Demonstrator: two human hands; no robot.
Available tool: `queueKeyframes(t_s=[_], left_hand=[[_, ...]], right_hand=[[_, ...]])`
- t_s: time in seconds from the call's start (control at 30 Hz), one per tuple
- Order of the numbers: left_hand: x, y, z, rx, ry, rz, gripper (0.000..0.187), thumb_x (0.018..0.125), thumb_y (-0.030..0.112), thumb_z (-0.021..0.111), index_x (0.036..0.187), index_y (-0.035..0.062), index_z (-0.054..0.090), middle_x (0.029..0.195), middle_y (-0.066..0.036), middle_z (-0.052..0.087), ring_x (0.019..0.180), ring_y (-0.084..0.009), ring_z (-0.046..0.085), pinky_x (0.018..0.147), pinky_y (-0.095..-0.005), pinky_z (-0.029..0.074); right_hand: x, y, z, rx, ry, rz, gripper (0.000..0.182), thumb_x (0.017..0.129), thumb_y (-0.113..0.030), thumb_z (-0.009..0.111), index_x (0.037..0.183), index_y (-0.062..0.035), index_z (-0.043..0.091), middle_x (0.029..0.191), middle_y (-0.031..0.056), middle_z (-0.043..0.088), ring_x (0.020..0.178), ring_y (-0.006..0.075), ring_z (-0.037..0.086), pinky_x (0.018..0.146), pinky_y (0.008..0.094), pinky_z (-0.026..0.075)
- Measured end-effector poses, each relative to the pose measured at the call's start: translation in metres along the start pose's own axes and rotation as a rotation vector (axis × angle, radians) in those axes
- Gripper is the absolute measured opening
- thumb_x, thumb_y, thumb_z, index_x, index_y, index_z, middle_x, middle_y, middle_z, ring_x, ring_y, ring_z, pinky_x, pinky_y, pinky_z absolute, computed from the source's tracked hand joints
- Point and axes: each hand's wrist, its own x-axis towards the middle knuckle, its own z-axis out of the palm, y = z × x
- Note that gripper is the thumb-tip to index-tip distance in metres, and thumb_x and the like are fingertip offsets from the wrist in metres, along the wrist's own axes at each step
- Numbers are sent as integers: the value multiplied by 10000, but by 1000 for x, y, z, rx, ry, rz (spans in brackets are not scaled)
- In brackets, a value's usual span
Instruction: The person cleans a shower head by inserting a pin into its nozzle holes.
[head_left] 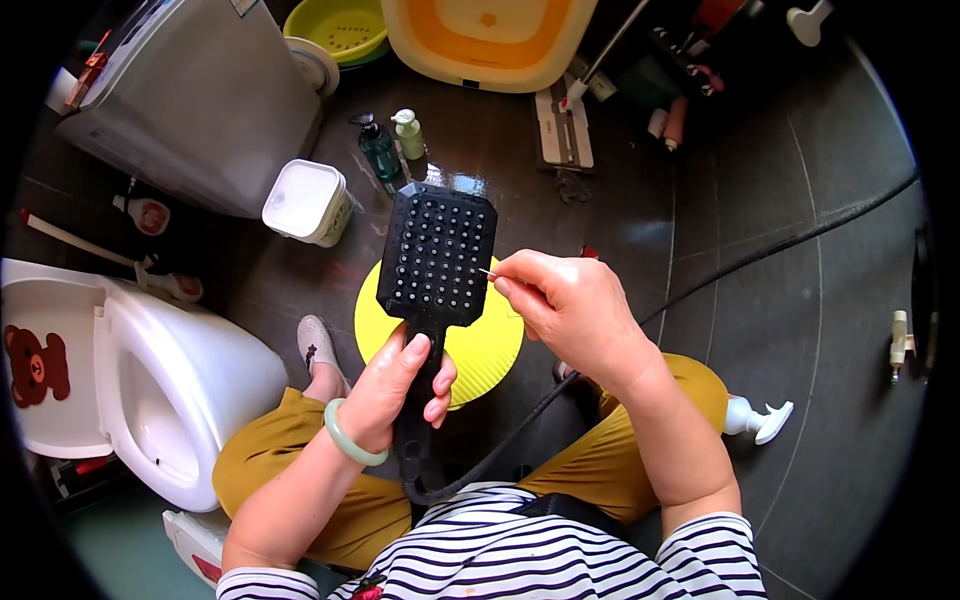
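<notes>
Brush (pixel 440 235), black paddle type w/ a corded handle (pixel 412 435), abt mid-frame, bristle side facing the cam, yellow round thing (pixel 500 350) right below. Left hand (pixel 385 390) wrapped round the handle, thumb on top near the head, fingers curled in from the other side, prob for a steady hold w/o covering any bristles. Right hand (pixel 575 305) just beside the right edge of the brush head, thumb + index pinching a thin pale pick (pixel 488 272), tip aimed at the bristles, prob held that way for fine control. Can't tell from this angle whether touching or not. Cord (pixel 545 402) curving away from the handle end toward the upper right, prob w/ enough slack not to tug. Dark pump bottle (pixel 378 152) and pale green one (pixel 409 138) side by side, upper centre-left, white lidded tub (pixel 305 200) a bit further left, prob parked there to leave legroom. Toilet (pixel 200 350) lower left, flat mop (pixel 565 125) upper centre-right, prob out of the way too, tbh
</notes>
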Motion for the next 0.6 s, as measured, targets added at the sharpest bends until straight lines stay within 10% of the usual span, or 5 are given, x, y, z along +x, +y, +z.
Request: queueKeyframes(t_s=[0.6], left_hand=[[0, -2, -1, 44, -47, 23, 440, 1019, 436, 497, 1336, 186, 322, 810, -67, 517, 553, -162, 516, 571, -299, 499]], right_hand=[[0, -3, -4, -60, -12, -25, 121, 899, -137, 658, 937, -32, 703, 701, 129, 667, 591, 251, 657, 570, 316, 507]])
